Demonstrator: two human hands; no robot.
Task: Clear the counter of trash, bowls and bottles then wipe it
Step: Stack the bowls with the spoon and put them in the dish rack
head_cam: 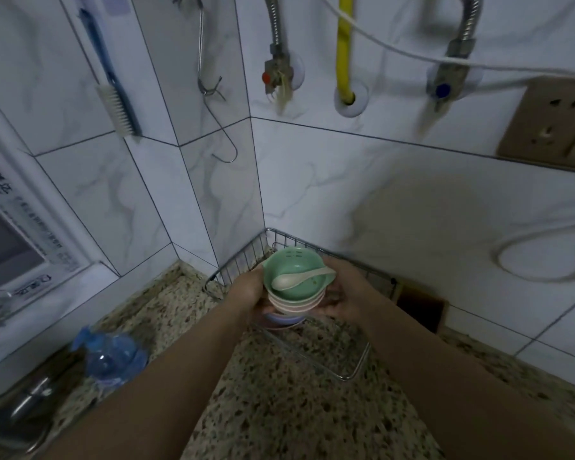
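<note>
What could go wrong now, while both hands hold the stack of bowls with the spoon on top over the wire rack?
1. The white spoon lies loose in the green bowl, its handle over the rim; a tilt might let it slide off.
2. The left hand and right hand grip the stack of bowls only at its sides, so the lower bowls might slip.
3. The plastic bottle lies near the left forearm; a backward move might knock it.

We see a stack of bowls (292, 295) at frame centre: green on top, pink beneath, lavender lowest, upright, white spoon (301, 279) lying inside. Clear blue bottle (113, 358) on the table, lower left.
</note>
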